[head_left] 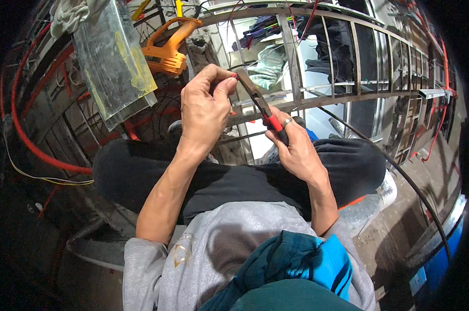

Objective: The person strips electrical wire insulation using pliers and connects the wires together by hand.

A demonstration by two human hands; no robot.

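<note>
My left hand (pixel 204 110) is raised in front of my lap, its thumb and forefinger pinched together at a small red tip (pixel 235 75). What that tip belongs to is mostly hidden by the fingers. A pair of pliers (pixel 258 98) with dark metal jaws and red-and-black handles slants up and left from my right hand (pixel 299 150). The fingers of that hand wrap round the handles, and a ring shows on one of them. The jaw end lies right beside the red tip; whether the jaws grip it I cannot tell.
An orange power tool (pixel 168 49) lies beyond my left hand, next to a dusty metal duct (pixel 112 59). A curved metal frame (pixel 354 57) spans the far side. One black cable (pixel 400 168) runs down the right; a red hose (pixel 30 132) bends round the left.
</note>
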